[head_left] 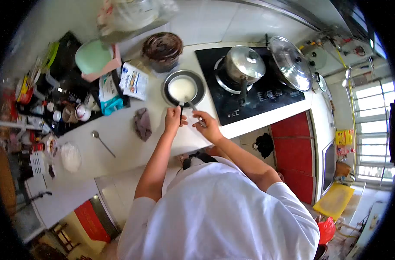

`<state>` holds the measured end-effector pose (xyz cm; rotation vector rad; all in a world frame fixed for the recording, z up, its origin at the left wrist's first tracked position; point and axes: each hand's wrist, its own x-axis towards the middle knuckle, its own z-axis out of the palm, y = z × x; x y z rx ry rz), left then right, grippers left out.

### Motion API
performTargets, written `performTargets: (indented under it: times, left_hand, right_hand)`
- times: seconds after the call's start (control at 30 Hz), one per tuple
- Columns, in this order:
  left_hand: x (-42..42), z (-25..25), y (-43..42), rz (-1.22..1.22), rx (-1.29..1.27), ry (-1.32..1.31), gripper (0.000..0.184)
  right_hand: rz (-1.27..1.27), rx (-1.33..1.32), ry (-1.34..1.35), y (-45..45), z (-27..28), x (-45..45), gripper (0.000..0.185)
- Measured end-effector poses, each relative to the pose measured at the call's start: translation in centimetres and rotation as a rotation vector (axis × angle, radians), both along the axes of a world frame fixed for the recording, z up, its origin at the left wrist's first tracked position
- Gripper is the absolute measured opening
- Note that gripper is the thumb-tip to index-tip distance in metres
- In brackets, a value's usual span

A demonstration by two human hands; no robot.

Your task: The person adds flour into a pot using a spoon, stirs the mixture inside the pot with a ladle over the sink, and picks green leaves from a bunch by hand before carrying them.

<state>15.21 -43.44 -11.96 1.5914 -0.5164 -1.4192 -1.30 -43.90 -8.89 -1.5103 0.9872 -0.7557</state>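
A round metal bowl [166, 93] stands on the white counter, left of the cooktop. Inside its rim sits a smaller round pan holding white liquid [180, 88]. My left hand [173, 120] is closed around the pan's dark handle [181, 110], which points toward me. In my right hand [207, 126] is a slim metal spoon [191, 105], pinched between the fingers. Its far end dips into the white liquid, so the spoon's bowl is mostly hidden. A crumpled brownish cloth [142, 124] lies just left of my left hand.
Right of the bowl, a lidded saucepan [245, 65] and a pan with a glass lid [290, 63] occupy the black cooktop [266, 97]. Behind the bowl stands a dark-topped container [162, 50]. Leftward are a white packet [134, 81], another spoon [103, 142] and a cluttered tray.
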Motion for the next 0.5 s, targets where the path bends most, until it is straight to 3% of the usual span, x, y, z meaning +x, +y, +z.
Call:
performTargets:
  times: [0.1,0.13,0.33,0.5]
  left_hand:
    - [0.3,-0.9,1.1,0.035,0.003,-0.063,0.034]
    - [0.4,-1.0,1.5,0.046,0.003,-0.082,0.035]
    - [1.7,-0.4,6.8,0.255,0.026,-0.237,0.042]
    - [1.4,1.2,14.8,0.49,0.034,-0.217,0.041]
  right_hand:
    - [0.017,0.106,-0.051,0.2,0.6,0.0,0.06]
    - [0.063,0.018,0.005,0.1,0.5,-0.1,0.065]
    - [0.083,0.149,-0.051,-0.1,-0.4,-1.2,0.079]
    - [0.053,0.259,-0.131,1.1,-1.4,-3.7,0.073]
